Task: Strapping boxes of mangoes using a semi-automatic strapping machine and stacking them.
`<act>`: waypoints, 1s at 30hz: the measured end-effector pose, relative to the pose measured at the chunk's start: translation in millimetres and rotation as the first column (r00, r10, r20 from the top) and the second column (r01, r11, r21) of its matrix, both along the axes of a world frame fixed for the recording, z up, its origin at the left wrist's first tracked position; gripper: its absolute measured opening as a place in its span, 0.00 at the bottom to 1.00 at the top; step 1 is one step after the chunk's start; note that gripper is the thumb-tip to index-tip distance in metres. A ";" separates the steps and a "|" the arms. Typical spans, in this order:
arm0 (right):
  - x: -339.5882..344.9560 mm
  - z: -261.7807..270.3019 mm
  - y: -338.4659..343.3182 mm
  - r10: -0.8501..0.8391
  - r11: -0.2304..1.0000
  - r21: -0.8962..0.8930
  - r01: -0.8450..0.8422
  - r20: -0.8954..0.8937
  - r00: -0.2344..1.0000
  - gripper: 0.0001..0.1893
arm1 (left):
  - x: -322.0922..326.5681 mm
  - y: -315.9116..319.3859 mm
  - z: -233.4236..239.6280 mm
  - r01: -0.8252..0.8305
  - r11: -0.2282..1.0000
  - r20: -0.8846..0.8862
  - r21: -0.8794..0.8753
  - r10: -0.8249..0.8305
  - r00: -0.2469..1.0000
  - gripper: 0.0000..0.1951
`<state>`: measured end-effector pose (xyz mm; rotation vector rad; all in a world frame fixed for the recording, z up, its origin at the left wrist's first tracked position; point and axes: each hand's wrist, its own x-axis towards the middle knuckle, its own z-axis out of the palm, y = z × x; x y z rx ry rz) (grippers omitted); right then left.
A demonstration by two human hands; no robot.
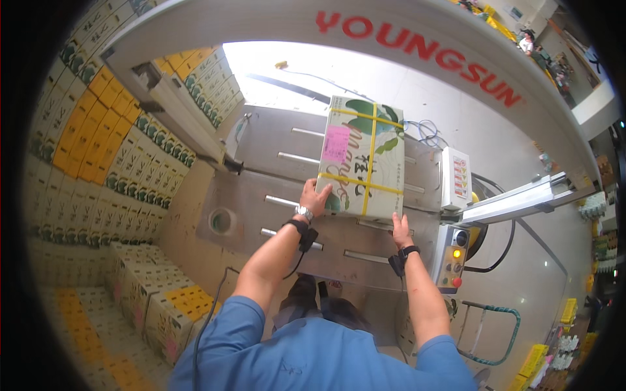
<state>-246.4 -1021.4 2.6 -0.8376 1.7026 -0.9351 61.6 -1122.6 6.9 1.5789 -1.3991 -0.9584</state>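
Before me a printed mango carton [386,168] lies on the metal table of a strapping machine [274,183]. Yellow straps cross it, one lengthwise and two across, and a pink label [338,143] sits on its upper left. My left hand [315,198], with a metal watch on the wrist, grips the carton's near left corner, thumb on top. At the near right corner my right hand [401,231] holds the carton's edge; part of its fingers is hidden. The near end of the carton lies inside the machine's arch [195,27].
Stacked white and yellow cartons [93,127] form a wall at the left, with more cartons [166,303] near my left elbow. A control panel [452,259] with a lit yellow button stands right. Farther right is a cart handle [513,337]. A person [526,43] is far off.
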 end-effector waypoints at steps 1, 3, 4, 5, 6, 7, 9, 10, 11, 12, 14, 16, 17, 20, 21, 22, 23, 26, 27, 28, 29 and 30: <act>-0.5 -4.2 -2.2 0.037 0.997 -0.064 -0.044 -0.108 0.993 0.31 | 1.1 -4.0 -1.6 -0.006 1.000 0.043 0.000 0.006 0.999 0.29; -4.9 -11.9 -1.7 0.028 0.996 -0.075 -0.041 -0.167 0.986 0.30 | -2.9 -4.9 -0.1 0.025 0.999 0.027 0.041 -0.026 0.999 0.30; -5.4 -13.4 -1.5 0.024 0.976 -0.201 -0.077 -0.255 0.967 0.31 | -2.5 -6.5 -1.6 0.028 0.998 0.027 0.058 -0.029 0.999 0.30; -5.6 -14.0 -1.6 0.006 0.938 -0.324 -0.123 -0.340 0.940 0.32 | -1.7 -8.9 -2.3 0.031 0.997 0.024 0.073 -0.033 0.999 0.31; 7.4 -6.4 -3.3 0.025 0.957 -0.267 -0.111 -0.306 0.952 0.31 | 12.4 -9.2 -11.9 0.000 0.997 0.072 0.073 -0.006 0.997 0.31; 7.9 -2.9 -0.2 0.039 0.958 -0.259 -0.123 -0.306 0.951 0.31 | 10.4 -8.1 -7.3 -0.012 0.997 0.072 0.082 0.006 0.997 0.31; 12.7 5.3 5.8 -0.039 0.977 -0.212 0.017 -0.100 0.994 0.25 | 4.8 -1.4 3.4 -0.006 0.997 0.071 0.082 0.000 0.997 0.32; 15.0 3.8 8.1 -0.013 0.972 -0.233 -0.026 -0.167 0.986 0.23 | 10.7 5.3 -0.1 -0.049 0.998 0.150 0.032 0.044 0.988 0.33; 16.8 2.8 21.9 0.041 0.975 -0.212 -0.064 -0.112 0.993 0.24 | 22.5 23.3 -5.7 -0.039 0.996 0.097 0.084 0.031 0.995 0.32; 5.1 -13.9 39.9 0.016 0.975 -0.219 -0.040 -0.112 0.994 0.24 | 15.0 46.4 -4.7 -0.023 0.999 0.059 0.036 0.021 0.998 0.32; 2.0 18.2 83.0 0.183 0.982 0.056 -0.181 -0.034 0.983 0.25 | 14.8 133.2 -4.1 -0.158 0.987 0.080 0.022 0.156 0.985 0.34; -63.8 4.6 123.9 0.385 0.894 -0.114 -0.433 -0.296 0.874 0.25 | -10.6 227.8 5.2 -0.133 0.978 0.062 0.161 0.125 0.990 0.35; -109.6 -8.8 144.1 0.318 0.948 0.034 -0.316 -0.095 0.943 0.25 | -17.8 269.2 13.5 0.029 0.969 -0.041 0.244 -0.019 0.999 0.34; -127.8 27.3 168.9 0.266 0.950 0.186 -0.251 -0.061 0.962 0.27 | 23.2 346.3 -23.2 0.079 0.841 -0.400 0.535 0.170 0.901 0.37; -113.7 36.4 160.9 0.167 0.924 0.360 -0.131 -0.071 0.983 0.29 | 42.9 365.1 -21.1 0.196 0.689 -0.640 0.698 0.478 0.601 0.41; -92.6 38.4 152.5 0.070 0.932 0.337 -0.136 0.202 0.977 0.31 | 60.9 373.3 -32.0 -0.088 0.660 -0.593 0.746 0.720 0.361 0.45; -71.9 37.5 143.7 -0.040 0.934 0.333 -0.127 0.452 0.891 0.34 | 84.0 373.2 -38.7 -0.147 0.552 -0.550 0.821 0.833 0.053 0.43; -30.9 25.7 148.8 0.128 0.947 0.300 -0.119 -0.011 0.992 0.28 | 133.8 435.7 -55.6 0.011 0.838 -0.787 0.545 0.516 -0.338 0.32; -8.3 23.2 141.9 0.233 0.946 0.272 -0.174 -0.203 0.951 0.26 | 147.8 468.9 -78.8 -0.029 0.823 -0.764 0.567 0.512 -0.393 0.26; 30.1 21.9 145.4 0.295 0.934 0.248 -0.257 -0.130 0.947 0.23 | 164.9 504.1 -97.7 -0.132 0.761 -0.729 0.635 0.533 -0.429 0.25; 56.4 18.5 150.5 0.492 0.853 0.289 -0.434 -0.171 0.854 0.21 | 178.9 543.2 -105.2 -0.206 0.688 -0.687 0.696 0.554 -0.471 0.24; 94.4 11.4 169.6 0.439 0.889 0.258 -0.378 -0.245 0.864 0.21 | 201.5 578.5 -101.3 -0.220 0.676 -0.666 0.704 0.520 -0.535 0.22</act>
